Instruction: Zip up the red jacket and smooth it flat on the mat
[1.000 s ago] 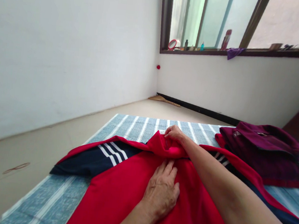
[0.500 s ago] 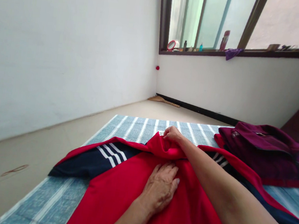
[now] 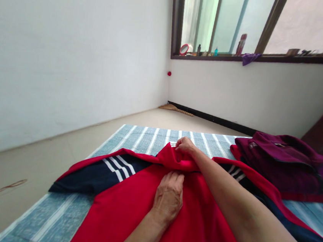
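Cloth of the red top (image 3: 117,212) fills the near part of the striped cover (image 3: 148,139), spread flat with its collar away from you. Your left hand (image 3: 169,197) lies palm down on the chest, knuckles slightly bent, fingertips at the collar's lower edge; you cannot tell from here whether they pinch any fabric. An even, gentle press there should smooth the front without dragging it off line. To the left, the navy sleeve (image 3: 86,180) with three white stripes lies angled outward, so a light touch would avoid skewing it. Just beyond, your right hand (image 3: 184,145) is curled closed, fingers apparently nipping the back of the collar (image 3: 166,156) beside a white label (image 3: 173,144). Lift that edge only a little, and let the left hand anchor the cloth so the neckline sits square. Over to the right rests a purple folded pile (image 3: 283,172), near the other sleeve. Farther off, bottles (image 3: 216,51) stand on the windowsill (image 3: 226,57).
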{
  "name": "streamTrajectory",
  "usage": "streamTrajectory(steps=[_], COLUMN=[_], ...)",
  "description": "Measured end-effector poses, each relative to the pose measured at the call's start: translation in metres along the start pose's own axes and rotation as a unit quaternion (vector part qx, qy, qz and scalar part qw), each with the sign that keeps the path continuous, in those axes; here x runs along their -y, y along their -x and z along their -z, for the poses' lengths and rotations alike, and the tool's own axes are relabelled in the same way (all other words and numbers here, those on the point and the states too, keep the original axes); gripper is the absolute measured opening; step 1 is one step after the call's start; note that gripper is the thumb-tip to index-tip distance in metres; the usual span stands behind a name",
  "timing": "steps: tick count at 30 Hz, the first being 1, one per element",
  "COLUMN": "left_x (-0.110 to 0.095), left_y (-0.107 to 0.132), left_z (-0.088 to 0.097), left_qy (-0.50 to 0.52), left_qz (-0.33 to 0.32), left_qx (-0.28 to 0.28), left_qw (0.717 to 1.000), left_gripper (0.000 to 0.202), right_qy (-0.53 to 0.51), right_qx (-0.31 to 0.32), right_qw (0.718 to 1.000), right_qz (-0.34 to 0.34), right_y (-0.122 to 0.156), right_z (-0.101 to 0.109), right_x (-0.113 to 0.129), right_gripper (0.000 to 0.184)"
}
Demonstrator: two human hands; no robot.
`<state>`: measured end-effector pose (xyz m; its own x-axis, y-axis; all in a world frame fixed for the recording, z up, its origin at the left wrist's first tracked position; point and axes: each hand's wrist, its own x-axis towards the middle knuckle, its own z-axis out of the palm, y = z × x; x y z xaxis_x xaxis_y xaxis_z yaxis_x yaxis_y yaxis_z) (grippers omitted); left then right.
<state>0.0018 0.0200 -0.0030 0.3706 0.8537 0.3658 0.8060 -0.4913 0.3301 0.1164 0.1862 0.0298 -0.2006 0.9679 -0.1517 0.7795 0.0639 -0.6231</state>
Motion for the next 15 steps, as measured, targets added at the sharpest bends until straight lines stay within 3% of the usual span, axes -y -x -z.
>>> streamTrajectory(steps=[9, 15], left_x=[-0.0075, -0.0066], left_y=[0.0012, 0.0016], left_z=[0.0036, 0.0017], left_qy=[-0.037, -0.052], left_qz=[-0.007, -0.009], left_qx=[0.090, 0.090], left_qw=[0.995, 0.995], left_gripper=[0.038, 0.040], right_qy=[0.016, 0.054], right_qx=[-0.010, -0.029], right_qw=[1.000, 0.998], right_qz=[0.009, 0.019], right_y=[-0.0078, -0.0082], right_z=[-0.0015, -0.0014], right_x=[-0.0049, -0.0045], right_gripper=[0.023, 0.021])
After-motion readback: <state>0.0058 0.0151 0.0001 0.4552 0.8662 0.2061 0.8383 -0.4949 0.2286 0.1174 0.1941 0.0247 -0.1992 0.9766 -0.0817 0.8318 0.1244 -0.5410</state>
